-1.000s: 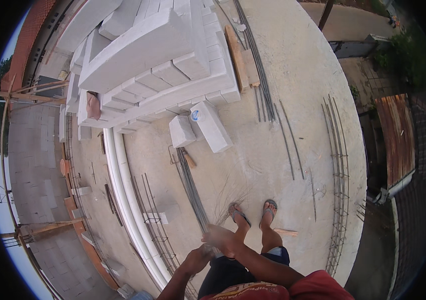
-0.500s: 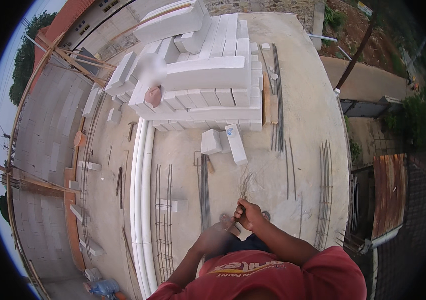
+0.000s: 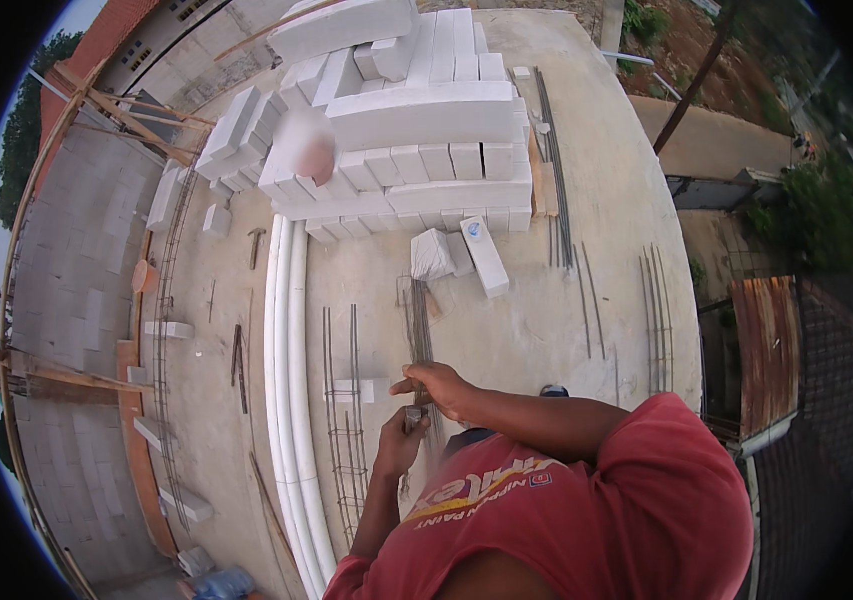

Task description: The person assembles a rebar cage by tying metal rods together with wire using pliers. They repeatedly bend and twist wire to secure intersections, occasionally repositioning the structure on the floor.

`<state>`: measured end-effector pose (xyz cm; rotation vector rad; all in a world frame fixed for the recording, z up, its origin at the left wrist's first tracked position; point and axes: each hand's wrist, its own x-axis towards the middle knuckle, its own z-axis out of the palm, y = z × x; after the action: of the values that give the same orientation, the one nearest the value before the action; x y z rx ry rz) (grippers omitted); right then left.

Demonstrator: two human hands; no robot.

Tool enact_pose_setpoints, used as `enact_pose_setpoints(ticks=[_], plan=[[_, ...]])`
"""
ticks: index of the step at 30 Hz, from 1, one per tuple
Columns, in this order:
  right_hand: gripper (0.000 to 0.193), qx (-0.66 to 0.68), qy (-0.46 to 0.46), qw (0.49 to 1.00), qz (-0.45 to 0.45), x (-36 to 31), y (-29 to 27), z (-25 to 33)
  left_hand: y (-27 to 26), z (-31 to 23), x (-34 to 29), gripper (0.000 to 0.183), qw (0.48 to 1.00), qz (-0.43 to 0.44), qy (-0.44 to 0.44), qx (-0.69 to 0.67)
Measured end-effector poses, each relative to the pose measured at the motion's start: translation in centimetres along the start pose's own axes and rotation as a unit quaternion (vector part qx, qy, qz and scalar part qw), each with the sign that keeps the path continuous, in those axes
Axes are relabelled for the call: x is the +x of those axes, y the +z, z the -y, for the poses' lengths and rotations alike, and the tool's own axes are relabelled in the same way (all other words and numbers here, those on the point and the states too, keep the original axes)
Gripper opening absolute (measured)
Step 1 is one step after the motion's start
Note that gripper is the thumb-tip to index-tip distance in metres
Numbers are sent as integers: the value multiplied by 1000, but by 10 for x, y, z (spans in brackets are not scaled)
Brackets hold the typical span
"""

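Note:
My left hand [image 3: 398,446] is closed around a small grey thing [image 3: 413,416] that shows at the top of the fist; its kind cannot be made out. Just above it, my right hand [image 3: 438,390] reaches across from the right with fingers bent and pointing left. What those fingers hold, if anything, is hidden. Both hands are in front of my body, over the near end of a bundle of steel rods [image 3: 417,325] on the concrete floor. Left of the hands stands a narrow rebar cage [image 3: 346,440], with a white block [image 3: 354,390] lying across it.
A large stack of white blocks [image 3: 416,115] stands ahead, with loose blocks [image 3: 486,258] before it. Long white pipes [image 3: 286,400] run along the left. More rods [image 3: 659,320] lie near the floor's right edge, beyond which the ground drops. A hammer [image 3: 256,245] lies far left.
My hands have moved left, from in front of my feet to the rod bundle. The thin wires that stuck up from my right hand no longer show there. My view has shifted too.

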<state>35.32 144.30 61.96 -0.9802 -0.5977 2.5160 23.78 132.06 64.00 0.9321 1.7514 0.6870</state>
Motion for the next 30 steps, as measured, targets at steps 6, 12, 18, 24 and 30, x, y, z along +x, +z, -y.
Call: enact_pose_setpoints(ticks=[6,12,18,24,30], plan=[[39,-75,53,996,6,33,22,-42,-36,19,6,24,997,37,-7,-66],[58,-380,172,908,40,20,23,15,-35,31,19,21,993,25,-55,-97],[55,-389,107,913,69,14,-15,43,-28,20,39,27,996,65,-50,-43],[51,-367,133,914,110,18,-50,82,6,-46,58,32,991,50,-74,-95],[48,-448,130,870,162,23,-85,120,50,-81,79,33,989,3,-85,-118]])
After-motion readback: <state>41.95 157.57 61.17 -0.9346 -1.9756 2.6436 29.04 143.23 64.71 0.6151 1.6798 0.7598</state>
